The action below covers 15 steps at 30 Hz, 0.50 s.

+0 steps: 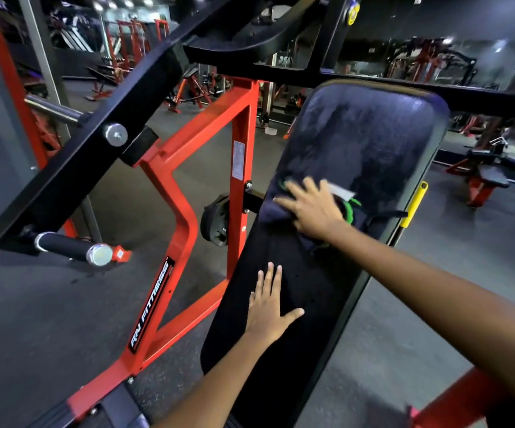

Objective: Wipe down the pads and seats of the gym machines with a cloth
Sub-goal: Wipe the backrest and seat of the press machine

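Your right hand point(311, 208) presses flat, fingers spread, on the cloth point(276, 211) mid-pad point(364, 143). Streaks above it look wiped; section below, w/ left hand point(268, 310) resting flat, prob. still left, plus other machines.

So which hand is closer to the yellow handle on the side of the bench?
The right hand. It presses the dark cloth on the pad, just left of the yellow handle. The left hand lies flat lower down the pad, farther away.
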### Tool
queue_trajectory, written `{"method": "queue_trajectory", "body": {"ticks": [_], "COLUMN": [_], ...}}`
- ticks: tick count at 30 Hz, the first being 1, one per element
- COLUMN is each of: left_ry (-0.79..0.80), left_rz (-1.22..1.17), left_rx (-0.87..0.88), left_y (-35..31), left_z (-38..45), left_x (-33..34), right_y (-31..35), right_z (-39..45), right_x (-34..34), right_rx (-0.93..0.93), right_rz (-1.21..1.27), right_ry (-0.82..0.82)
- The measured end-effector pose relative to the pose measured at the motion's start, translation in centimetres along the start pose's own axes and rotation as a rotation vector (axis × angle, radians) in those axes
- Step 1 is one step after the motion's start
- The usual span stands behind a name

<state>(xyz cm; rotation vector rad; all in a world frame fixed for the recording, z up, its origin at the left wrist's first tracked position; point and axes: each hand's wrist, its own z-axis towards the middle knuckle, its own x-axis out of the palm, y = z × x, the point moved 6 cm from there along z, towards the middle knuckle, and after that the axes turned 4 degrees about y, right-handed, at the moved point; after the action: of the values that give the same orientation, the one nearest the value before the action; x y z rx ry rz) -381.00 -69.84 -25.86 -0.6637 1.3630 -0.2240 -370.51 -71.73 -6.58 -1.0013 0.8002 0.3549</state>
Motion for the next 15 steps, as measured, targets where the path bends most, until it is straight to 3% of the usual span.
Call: {"method": "queue_trajectory", "body": {"ticks": [3,5,7,10,11,15], "left_ry": [0.002,-0.003,-0.012,-0.01,-0.014,-0.02], "left_rz": [-0.008,-0.009,-0.008,0.044,0.064,0.078], "left_rx": [0.011,0.014,0.016,0.016,0.028,0.091], "left_y": [-0.1,0.0,0.1,0.5,0.8,1.4], "left_z": [0.1,0.0,0.1,0.1,0.2,0.3], "left_x": [0.1,0.2,0.3,0.2,0.0,-0.8], "right_y": [-2.6,-1.2,2.5,7.9,8.1,3.3], "right_z": [2.1,2.8,2.1,-0.9,-1.9,-1.2], "right_x": [-1.2,-1.2,-0.3,2.8,3.0,1.6], "right_rx": [0.22,0.246,0.126,-0.247,-0.289,-0.071], "right_rz": [0.079,0.1,0.101,-0.019,-0.06,-0.017], "right_ry": [0.008,0.003,0.035,0.065,0.05,0.013]}}
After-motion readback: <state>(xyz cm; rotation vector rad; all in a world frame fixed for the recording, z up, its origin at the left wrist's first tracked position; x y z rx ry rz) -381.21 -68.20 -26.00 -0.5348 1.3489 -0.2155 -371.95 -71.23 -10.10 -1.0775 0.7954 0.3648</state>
